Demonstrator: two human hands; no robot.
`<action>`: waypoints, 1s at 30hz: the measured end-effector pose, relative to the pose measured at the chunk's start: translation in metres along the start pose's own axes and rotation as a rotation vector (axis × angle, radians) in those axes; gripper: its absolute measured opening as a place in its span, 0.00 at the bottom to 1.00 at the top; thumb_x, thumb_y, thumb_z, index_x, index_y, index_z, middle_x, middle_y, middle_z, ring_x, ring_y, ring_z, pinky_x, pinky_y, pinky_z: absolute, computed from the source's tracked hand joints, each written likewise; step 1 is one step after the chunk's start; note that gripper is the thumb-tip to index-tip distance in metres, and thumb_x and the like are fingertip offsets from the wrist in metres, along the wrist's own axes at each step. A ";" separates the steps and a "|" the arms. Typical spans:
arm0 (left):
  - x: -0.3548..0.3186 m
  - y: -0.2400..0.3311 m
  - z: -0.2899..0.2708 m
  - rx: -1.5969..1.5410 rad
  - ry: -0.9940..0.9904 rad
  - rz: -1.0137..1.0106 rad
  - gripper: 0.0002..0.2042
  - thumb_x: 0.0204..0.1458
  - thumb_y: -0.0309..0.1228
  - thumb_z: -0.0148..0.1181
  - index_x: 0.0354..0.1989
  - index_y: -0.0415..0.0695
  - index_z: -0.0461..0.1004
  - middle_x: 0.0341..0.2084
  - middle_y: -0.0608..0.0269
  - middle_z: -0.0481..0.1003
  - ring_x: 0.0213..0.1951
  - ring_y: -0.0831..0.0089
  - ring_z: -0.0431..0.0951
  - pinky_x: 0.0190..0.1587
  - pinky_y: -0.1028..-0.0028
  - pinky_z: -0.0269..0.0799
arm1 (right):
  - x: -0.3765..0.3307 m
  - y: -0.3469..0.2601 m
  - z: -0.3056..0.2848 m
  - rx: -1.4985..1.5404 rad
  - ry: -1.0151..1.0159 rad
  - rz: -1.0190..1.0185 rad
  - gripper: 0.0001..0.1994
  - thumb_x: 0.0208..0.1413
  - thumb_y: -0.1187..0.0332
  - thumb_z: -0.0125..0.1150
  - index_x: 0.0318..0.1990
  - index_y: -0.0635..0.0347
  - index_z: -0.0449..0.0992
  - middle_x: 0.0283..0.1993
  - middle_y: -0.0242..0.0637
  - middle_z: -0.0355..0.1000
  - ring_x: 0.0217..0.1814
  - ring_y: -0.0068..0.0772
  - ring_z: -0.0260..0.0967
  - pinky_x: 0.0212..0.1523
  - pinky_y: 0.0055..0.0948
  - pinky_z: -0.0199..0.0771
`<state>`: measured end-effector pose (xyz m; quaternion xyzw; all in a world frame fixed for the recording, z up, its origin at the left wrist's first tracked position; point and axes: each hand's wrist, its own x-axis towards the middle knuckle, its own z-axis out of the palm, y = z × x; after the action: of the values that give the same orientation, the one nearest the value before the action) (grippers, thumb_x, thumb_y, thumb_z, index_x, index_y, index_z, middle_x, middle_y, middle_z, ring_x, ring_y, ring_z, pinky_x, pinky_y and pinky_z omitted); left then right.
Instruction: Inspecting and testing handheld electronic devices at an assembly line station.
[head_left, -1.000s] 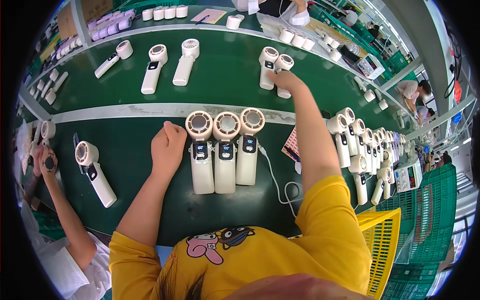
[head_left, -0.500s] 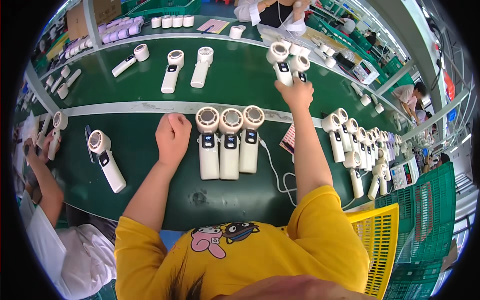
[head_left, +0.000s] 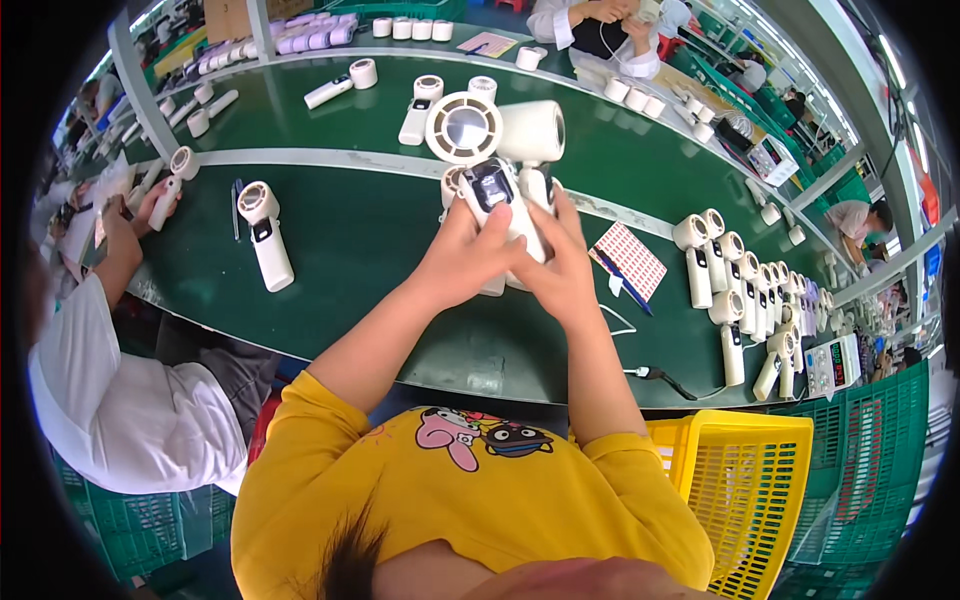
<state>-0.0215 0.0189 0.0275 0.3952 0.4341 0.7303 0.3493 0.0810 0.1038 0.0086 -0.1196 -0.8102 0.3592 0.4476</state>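
Note:
Close in front of me, above the green table, my left hand [head_left: 462, 258] grips a white handheld fan [head_left: 465, 130] with its round head up and thumb against the dark display panel on its handle. My right hand [head_left: 562, 262] is wrapped round a second white handheld fan [head_left: 534, 132], whose head faces right. Both hands touch each other around the handles. Behind them, more white fans [head_left: 447, 187] lie on the table, mostly hidden by my hands. Another fan [head_left: 268, 240] lies alone to the left, beside a dark pen [head_left: 237, 208].
To the right are a sheet of red-printed labels [head_left: 640, 255], a blue pen [head_left: 625, 286], a loose cable [head_left: 665, 376], rows of fans [head_left: 735, 262] and a power supply [head_left: 833, 366]. A yellow basket [head_left: 745, 490] stands at my right side. Co-workers sit at the left and opposite.
My right hand has come back from the far right with two fans, and my left hand, a fist before, now holds one of them. The view has shifted slightly.

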 end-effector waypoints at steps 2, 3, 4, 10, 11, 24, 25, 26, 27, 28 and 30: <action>-0.001 0.000 -0.005 -0.038 -0.008 -0.029 0.18 0.48 0.23 0.46 0.49 0.37 0.55 0.37 0.51 0.67 0.36 0.69 0.70 0.38 0.76 0.67 | -0.002 0.003 -0.006 0.138 -0.044 0.061 0.17 0.42 0.71 0.59 0.43 0.61 0.71 0.54 0.52 0.56 0.50 0.47 0.58 0.49 0.37 0.60; -0.002 0.000 -0.008 -0.129 -0.041 -0.039 0.19 0.48 0.22 0.45 0.50 0.37 0.55 0.37 0.51 0.67 0.36 0.69 0.70 0.38 0.76 0.67 | -0.002 0.003 -0.009 0.265 -0.052 0.132 0.18 0.41 0.72 0.59 0.44 0.61 0.70 0.54 0.51 0.56 0.51 0.45 0.58 0.50 0.36 0.59; -0.002 0.000 -0.012 -0.221 -0.074 -0.050 0.19 0.48 0.22 0.44 0.50 0.37 0.55 0.37 0.51 0.68 0.36 0.68 0.71 0.38 0.75 0.67 | -0.003 0.005 -0.013 0.392 -0.062 0.204 0.19 0.41 0.74 0.58 0.45 0.60 0.69 0.55 0.50 0.56 0.52 0.43 0.58 0.50 0.36 0.59; -0.001 -0.004 -0.016 -0.385 -0.111 -0.062 0.19 0.45 0.19 0.42 0.49 0.37 0.55 0.35 0.51 0.68 0.34 0.66 0.72 0.36 0.74 0.68 | -0.003 0.013 -0.006 0.796 0.008 0.226 0.26 0.37 0.81 0.58 0.49 0.60 0.65 0.52 0.45 0.61 0.52 0.37 0.59 0.52 0.33 0.57; -0.001 -0.004 -0.016 -0.377 -0.103 -0.054 0.19 0.44 0.18 0.41 0.49 0.37 0.56 0.34 0.51 0.68 0.34 0.65 0.72 0.36 0.74 0.69 | -0.003 0.014 -0.004 0.845 0.038 0.181 0.27 0.36 0.82 0.58 0.50 0.61 0.64 0.51 0.45 0.62 0.52 0.36 0.59 0.53 0.32 0.57; -0.001 -0.005 -0.022 -0.328 -0.171 -0.077 0.26 0.36 0.19 0.40 0.51 0.37 0.54 0.33 0.47 0.68 0.26 0.60 0.71 0.31 0.70 0.68 | 0.003 0.005 -0.017 0.996 -0.171 0.493 0.22 0.34 0.81 0.58 0.43 0.67 0.62 0.36 0.44 0.67 0.31 0.31 0.66 0.35 0.27 0.68; -0.001 -0.005 -0.023 -0.345 -0.183 -0.077 0.26 0.36 0.19 0.39 0.51 0.37 0.53 0.32 0.47 0.68 0.26 0.60 0.71 0.30 0.70 0.68 | 0.003 0.002 -0.017 1.007 -0.149 0.501 0.22 0.37 0.80 0.56 0.44 0.67 0.62 0.35 0.44 0.67 0.31 0.30 0.66 0.33 0.27 0.68; -0.001 -0.005 -0.023 -0.362 -0.196 -0.077 0.27 0.35 0.18 0.39 0.51 0.38 0.53 0.32 0.47 0.68 0.25 0.60 0.71 0.30 0.70 0.68 | 0.004 0.000 -0.017 1.017 -0.126 0.509 0.21 0.39 0.80 0.55 0.45 0.67 0.61 0.35 0.44 0.67 0.30 0.29 0.66 0.31 0.26 0.68; -0.001 -0.005 -0.023 -0.364 -0.196 -0.081 0.27 0.35 0.18 0.39 0.51 0.38 0.53 0.32 0.47 0.68 0.25 0.60 0.71 0.30 0.70 0.68 | 0.004 -0.002 -0.018 1.017 -0.124 0.512 0.21 0.39 0.80 0.55 0.45 0.67 0.61 0.35 0.44 0.67 0.30 0.29 0.66 0.31 0.26 0.68; -0.002 -0.004 -0.021 -0.322 -0.191 -0.072 0.27 0.35 0.18 0.39 0.51 0.38 0.53 0.32 0.47 0.68 0.25 0.60 0.71 0.30 0.70 0.67 | 0.004 -0.005 -0.019 1.016 -0.106 0.532 0.20 0.40 0.79 0.53 0.46 0.67 0.60 0.35 0.44 0.67 0.30 0.30 0.66 0.31 0.26 0.68; -0.004 0.000 -0.017 -0.239 -0.184 -0.054 0.28 0.34 0.18 0.38 0.52 0.38 0.52 0.32 0.47 0.68 0.25 0.60 0.71 0.30 0.69 0.67 | 0.005 -0.009 -0.020 1.014 -0.069 0.572 0.19 0.43 0.77 0.50 0.46 0.68 0.59 0.34 0.44 0.67 0.30 0.30 0.66 0.31 0.27 0.68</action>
<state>-0.0349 0.0097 0.0214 0.4042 0.3210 0.7278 0.4517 0.0957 0.1090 0.0249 -0.0928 -0.4867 0.8125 0.3073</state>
